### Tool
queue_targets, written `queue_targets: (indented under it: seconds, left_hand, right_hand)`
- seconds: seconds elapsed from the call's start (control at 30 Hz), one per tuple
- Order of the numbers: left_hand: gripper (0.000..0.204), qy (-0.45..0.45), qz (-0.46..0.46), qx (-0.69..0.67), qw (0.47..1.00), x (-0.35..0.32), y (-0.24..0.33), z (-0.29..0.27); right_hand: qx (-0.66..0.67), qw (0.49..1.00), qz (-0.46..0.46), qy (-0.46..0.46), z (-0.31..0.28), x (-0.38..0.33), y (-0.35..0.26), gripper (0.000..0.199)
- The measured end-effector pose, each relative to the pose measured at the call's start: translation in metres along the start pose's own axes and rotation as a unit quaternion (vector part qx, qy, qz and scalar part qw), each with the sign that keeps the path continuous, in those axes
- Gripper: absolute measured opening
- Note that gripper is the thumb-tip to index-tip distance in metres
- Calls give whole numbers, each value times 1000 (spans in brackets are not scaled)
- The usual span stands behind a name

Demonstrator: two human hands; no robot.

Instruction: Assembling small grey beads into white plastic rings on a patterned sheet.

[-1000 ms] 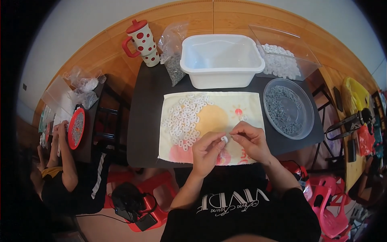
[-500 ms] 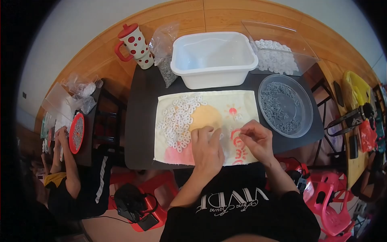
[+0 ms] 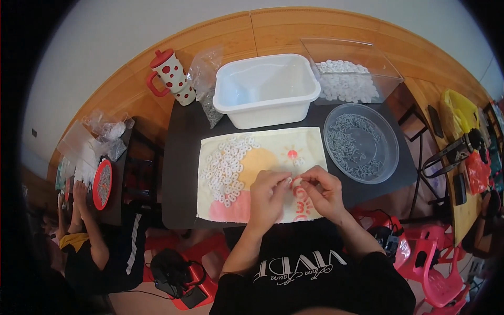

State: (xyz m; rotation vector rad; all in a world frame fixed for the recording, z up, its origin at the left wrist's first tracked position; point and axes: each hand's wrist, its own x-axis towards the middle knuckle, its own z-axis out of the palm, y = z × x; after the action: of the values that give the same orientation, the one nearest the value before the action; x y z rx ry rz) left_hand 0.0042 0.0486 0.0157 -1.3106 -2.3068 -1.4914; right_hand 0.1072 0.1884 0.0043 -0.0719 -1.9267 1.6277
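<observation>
My left hand (image 3: pixel 266 199) and my right hand (image 3: pixel 325 193) meet over the right half of a cream printed cloth (image 3: pixel 310 139). Thumb and forefinger of the left pinch what looks like a small white plastic piece (image 3: pixel 289 180). The right hand's fingertips are pressed together just beside it, and whatever they hold is too small to make out. Many white two-holed plastic pieces (image 3: pixel 226 169) lie spread over the cloth's left part. A couple more white pieces (image 3: pixel 298 163) rest beyond my hands. Grey screws (image 3: pixel 344 140) fill part of a round clear tub (image 3: pixel 391 163) at the right.
Behind the cloth stands a white basin (image 3: pixel 268 107). A clear bin (image 3: pixel 388 79) with white pieces is at its right, a bag of screws (image 3: pixel 210 110) and a spotted tumbler (image 3: pixel 176 79) at its left. Another person's hands (image 3: pixel 79 191) work by a red tray (image 3: pixel 102 186) far left.
My left hand has turned inward and pinches a white piece. My right hand has come left to meet it. The whole view has shifted slightly.
</observation>
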Motion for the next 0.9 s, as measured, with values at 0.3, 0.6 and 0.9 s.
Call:
queue_targets:
  seconds: [0.3,0.6,0.9]
  left_hand:
    - [16,23,-210,-496,842,-17,-1,-5]
    - [15,9,-204,-433,878,-24,8,-13]
    - [15,-3,-205,-420,884,-25,9,-16]
  right_hand:
    - [-45,994,-95,28,17,3,-18,22]
    - [-49,991,-120,28,21,1,-20,23]
    - [-96,979,-178,22,22,5,-24,23]
